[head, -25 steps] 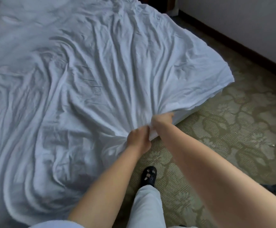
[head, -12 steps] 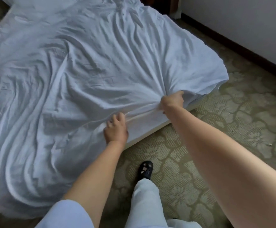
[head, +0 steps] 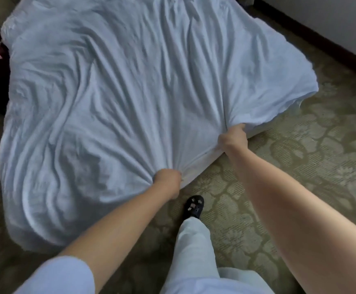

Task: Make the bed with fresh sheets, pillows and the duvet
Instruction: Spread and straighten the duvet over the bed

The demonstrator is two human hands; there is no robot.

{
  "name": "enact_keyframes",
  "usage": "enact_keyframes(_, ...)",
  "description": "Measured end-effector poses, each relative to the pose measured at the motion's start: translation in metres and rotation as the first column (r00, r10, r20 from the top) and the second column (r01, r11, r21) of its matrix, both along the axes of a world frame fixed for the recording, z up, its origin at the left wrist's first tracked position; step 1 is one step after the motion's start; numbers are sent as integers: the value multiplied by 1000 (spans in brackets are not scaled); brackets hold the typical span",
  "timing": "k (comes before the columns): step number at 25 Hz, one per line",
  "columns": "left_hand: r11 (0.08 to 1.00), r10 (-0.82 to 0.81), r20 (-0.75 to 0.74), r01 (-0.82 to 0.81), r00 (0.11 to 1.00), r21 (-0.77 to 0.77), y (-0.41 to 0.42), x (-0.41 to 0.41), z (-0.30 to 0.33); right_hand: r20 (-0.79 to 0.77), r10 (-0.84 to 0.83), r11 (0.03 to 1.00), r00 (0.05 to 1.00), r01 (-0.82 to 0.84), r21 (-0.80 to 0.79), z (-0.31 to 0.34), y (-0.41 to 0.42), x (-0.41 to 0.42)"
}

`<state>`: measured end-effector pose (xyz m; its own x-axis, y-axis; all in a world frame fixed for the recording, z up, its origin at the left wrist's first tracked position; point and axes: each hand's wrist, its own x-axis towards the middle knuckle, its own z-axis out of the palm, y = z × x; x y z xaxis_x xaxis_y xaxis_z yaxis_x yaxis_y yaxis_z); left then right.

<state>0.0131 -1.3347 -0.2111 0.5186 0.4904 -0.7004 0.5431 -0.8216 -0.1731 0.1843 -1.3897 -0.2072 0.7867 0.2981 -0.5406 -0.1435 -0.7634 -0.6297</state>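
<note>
The white sheet lies spread over the bed, heavily creased, with ridges fanning out from two gathered points along its near edge. The left hand is clamped in a fist on a bunch of the sheet at that near edge. The right hand grips a second bunch further along the same edge, toward the sheet's right corner. Between the two hands the cloth runs taut, and a pale strip of mattress edge shows just below it. The sheet's left side hangs well down toward the patterned carpet. The right corner overhangs and appears untucked. A black shoe stands on the carpet just short of the sheet's near edge.

Judged stage: pulling the sheet square and tight, before tucking.

Risks noted:
- Uneven pull. The two grips sit close together and off to one side, so further hauling may drag the sheet askew and leave the far side short.
- Soiling. The low-hanging left side could brush the carpet.
- Creases. Bunched grips concentrate the folds; released without smoothing, they are likely to remain.
- Footing. The shoe is near the hanging cloth and could tread on it.
</note>
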Motion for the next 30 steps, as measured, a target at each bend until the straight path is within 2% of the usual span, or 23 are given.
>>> enact_keyframes(2, 999, -19, -20, 19, 1000, -28, 24, 14, 10, 67, -35, 999, 997, 33, 24, 2, 4, 7)
enact_keyframes(6, 996, 3, -52, -7, 999, -84, 38, 16, 11, 82, -79, 996, 994, 76, 41, 3, 6, 10)
enact_keyframes(7, 996, 11, -39, -14, 999, -85, 39, 16, 12, 127, -92, 994, 988, 84, 66, 4, 6, 8)
enact_keyframes(9, 999, 43, 54, -43, 998, -14, 37, 21, 18, 323, -61, 992, 944, 21, 126, 4, 5, 6)
enact_keyframes(11, 994, 103, 111, -106, 988, 20, 33, 21, 15, 444, 90, 992, 891, -119, 38, -10, 1, 9)
enact_keyframes(12, 989, 129, 83, -122, 988, -85, 27, 16, 5, 399, 194, 981, 896, -180, -73, -25, -3, 12)
enact_keyframes(13, 951, 177, -7, -173, 984, -257, 17, 9, -6, 288, 321, 941, 902, -268, -209, -39, -8, 15)
enact_keyframes(14, 879, 203, -145, -246, 968, -408, 10, 2, -19, 119, 431, 868, 894, -375, -326, -52, -14, 17)
enact_keyframes(15, 831, 192, -237, -287, 952, -476, 10, -3, -30, -31, 503, 788, 864, -472, -396, -61, -19, 17)
enact_keyframes(16, 845, 168, -234, -262, 958, -466, 17, -3, -39, -102, 543, 738, 833, -532, -415, -66, -22, 19)
enact_keyframes(17, 888, 156, -155, -207, 976, -411, 28, 0, -48, -113, 559, 729, 821, -552, -405, -70, -23, 22)
enact_keyframes(19, 938, 199, 0, -190, 980, -288, 49, 15, -54, -68, 554, 751, 830, -533, -389, -70, -19, 33)
enact_keyframes(21, 936, 195, 26, -178, 980, -303, 63, 38, -52, -49, 535, 767, 843, -510, -388, -69, -11, 50)
enact_keyframes(23, 936, 139, 2, -130, 990, -326, 75, 68, -54, -80, 496, 787, 865, -486, -380, -70, -1, 71)
enact_keyframes(26, 925, 101, 51, -75, 994, -372, 95, 133, -56, -160, 447, 795, 880, -473, -379, -67, 16, 106)
enact_keyframes(28, 909, 81, 117, -26, 990, -417, 104, 181, -56, -196, 369, 852, 909, -414, -321, -65, 27, 132)
enact_keyframes(30, 909, 8, 173, 65, 985, -412, 113, 232, -56, -161, 300, 904, 940, -335, -267, -67, 36, 162)
